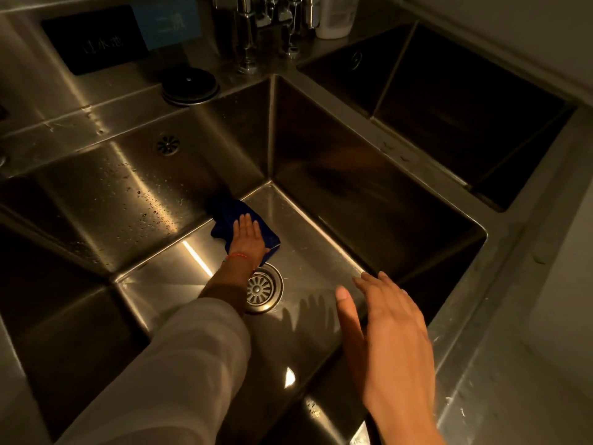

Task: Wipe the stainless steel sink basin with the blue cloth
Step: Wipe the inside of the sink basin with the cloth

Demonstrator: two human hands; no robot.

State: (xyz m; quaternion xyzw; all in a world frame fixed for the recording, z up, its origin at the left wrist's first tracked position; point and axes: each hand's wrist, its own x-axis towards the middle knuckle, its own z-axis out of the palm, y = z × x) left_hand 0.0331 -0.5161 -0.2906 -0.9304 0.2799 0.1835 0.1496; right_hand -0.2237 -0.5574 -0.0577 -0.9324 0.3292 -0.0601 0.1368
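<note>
The deep stainless steel sink basin (321,245) fills the middle of the head view. On its floor near the far left corner lies the dark blue cloth (224,213). My left hand (247,236) presses flat on the cloth, fingers pointing away from me, a red thread on the wrist and a light sleeve on the forearm. The round drain strainer (266,289) sits just behind that wrist. My right hand (388,326) hovers over the basin's near right side, fingers spread, holding nothing.
Chrome taps (247,36) and a white bottle (335,17) stand behind the basin. A round black lid (191,86) lies on the back ledge. A second basin (449,101) lies to the right, a steel counter (529,316) along the right edge. Droplets dot the left wall.
</note>
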